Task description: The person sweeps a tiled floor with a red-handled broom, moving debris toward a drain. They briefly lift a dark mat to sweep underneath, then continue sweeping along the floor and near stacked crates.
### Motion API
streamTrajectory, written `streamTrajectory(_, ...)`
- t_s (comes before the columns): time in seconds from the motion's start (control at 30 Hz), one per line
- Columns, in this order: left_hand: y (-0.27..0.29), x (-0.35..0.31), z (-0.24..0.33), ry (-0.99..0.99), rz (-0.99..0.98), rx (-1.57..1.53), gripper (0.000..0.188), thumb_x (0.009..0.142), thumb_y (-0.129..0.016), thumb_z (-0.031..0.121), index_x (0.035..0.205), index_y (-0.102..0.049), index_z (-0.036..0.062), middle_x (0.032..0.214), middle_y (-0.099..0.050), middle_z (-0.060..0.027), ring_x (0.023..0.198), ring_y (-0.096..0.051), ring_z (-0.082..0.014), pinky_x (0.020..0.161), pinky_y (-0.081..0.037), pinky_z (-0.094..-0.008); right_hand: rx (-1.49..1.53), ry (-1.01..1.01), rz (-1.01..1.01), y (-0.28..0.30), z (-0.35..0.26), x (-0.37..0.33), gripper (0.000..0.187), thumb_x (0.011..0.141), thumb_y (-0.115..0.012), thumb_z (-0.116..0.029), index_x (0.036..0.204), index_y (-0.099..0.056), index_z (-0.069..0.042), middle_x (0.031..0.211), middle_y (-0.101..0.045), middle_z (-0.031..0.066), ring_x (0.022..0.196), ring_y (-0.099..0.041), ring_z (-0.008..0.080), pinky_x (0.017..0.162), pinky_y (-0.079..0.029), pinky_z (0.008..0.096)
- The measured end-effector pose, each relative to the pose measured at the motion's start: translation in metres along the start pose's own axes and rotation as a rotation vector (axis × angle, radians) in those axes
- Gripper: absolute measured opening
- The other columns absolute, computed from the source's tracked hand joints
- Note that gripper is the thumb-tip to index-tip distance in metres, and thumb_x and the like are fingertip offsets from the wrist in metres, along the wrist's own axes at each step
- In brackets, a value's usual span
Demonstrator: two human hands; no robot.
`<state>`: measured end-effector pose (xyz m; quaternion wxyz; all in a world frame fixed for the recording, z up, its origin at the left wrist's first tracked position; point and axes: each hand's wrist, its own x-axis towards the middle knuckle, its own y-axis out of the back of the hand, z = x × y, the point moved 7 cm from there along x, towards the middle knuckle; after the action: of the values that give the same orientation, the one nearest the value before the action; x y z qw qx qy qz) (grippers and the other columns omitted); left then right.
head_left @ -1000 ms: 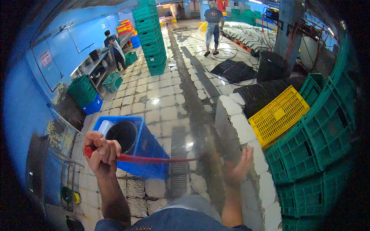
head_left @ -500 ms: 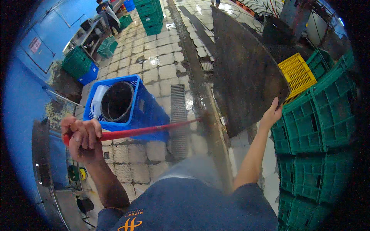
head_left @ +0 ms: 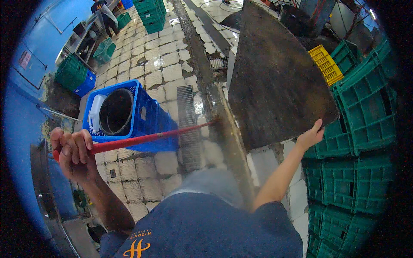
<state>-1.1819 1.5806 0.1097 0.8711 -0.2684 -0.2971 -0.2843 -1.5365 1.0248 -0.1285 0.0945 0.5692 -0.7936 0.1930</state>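
Left hand [head_left: 74, 151] is sitting at lower left of the frame, grip closed tight around the near end of the red handle [head_left: 150, 138]. The handle's long axis is running from that grip rightward and slightly up toward frame centre, crossing in front of the blue crate [head_left: 150, 118] and ending over the floor drain grate [head_left: 188, 120]; the far tip is blurring out there, so what is on that end cannot be told. Right hand [head_left: 310, 136] is sitting at centre right, arm stretched out nearly straight from the lower middle, fingers hooking the lower right edge of the dark mat [head_left: 275, 81]. The mat is standing tilted up, spreading from that grip toward the top centre of the frame, its lower part leaning against the white tiled ledge [head_left: 271, 163]. So the mat is lying up and left of the right grip, the handle tip just left of the mat's lower left edge, near but apparently apart. Green crates [head_left: 365, 112] are stacking along the right edge. The blue crate is holding a dark round tub [head_left: 116, 112].
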Motion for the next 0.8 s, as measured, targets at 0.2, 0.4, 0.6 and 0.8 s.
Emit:
streamTrajectory(0.2, -0.018, 0.006, -0.004, 0.029, -0.097, -0.06, 0.034, 0.092, -0.058, 0.004, 0.125, -0.054, -0.0009, 0.058, -0.038, 0.004, 0.045, -0.039, -0.0074, 0.06, -0.042, -0.0323, 0.007, -0.081, 0.067, 0.055, -0.004, 0.014, 0.048, 0.098, -0.061, -0.032, 0.118, -0.061, 0.011, 0.118, -0.066, 0.0179, 0.097, -0.062, 0.0262, 0.087, -0.051, 0.038)
streamTrajectory(0.4, -0.036, 0.0, -0.002, 0.091, -0.163, -0.063, 0.026, 0.092, -0.058, 0.006, 0.117, -0.054, -0.0002, 0.057, -0.038, 0.0046, 0.045, -0.04, -0.0072, 0.06, -0.043, -0.0317, -0.175, -0.154, 0.117, 0.153, 0.018, -0.016, 0.05, 0.096, -0.064, -0.035, 0.119, -0.062, 0.009, 0.117, -0.066, 0.0177, 0.097, -0.063, 0.026, 0.087, -0.051, 0.038)
streamTrajectory(0.6, -0.039, 0.004, 0.002, 0.069, -0.139, -0.047, 0.027, 0.095, -0.058, 0.01, 0.12, -0.056, -0.0007, 0.058, -0.037, 0.0051, 0.048, -0.039, -0.007, 0.063, -0.042, -0.0315, -0.975, 0.087, 0.209, 0.321, -0.006, -0.084, 0.045, 0.097, -0.055, -0.017, 0.136, -0.053, 0.006, 0.13, -0.059, 0.0234, 0.109, -0.06, 0.0322, 0.097, -0.048, 0.0402)
streamTrajectory(0.8, -0.047, -0.02, -0.043, 0.173, -0.12, -0.129, 0.026, 0.097, -0.058, 0.014, 0.119, -0.06, -0.0001, 0.058, -0.038, 0.005, 0.05, -0.039, -0.0088, 0.063, -0.042, -0.0315, -0.636, -0.395, 0.226, 0.405, -0.013, -0.147, 0.051, 0.097, -0.051, -0.014, 0.145, -0.043, 0.0, 0.143, -0.048, 0.0236, 0.128, -0.05, 0.0347, 0.106, -0.041, 0.0393)
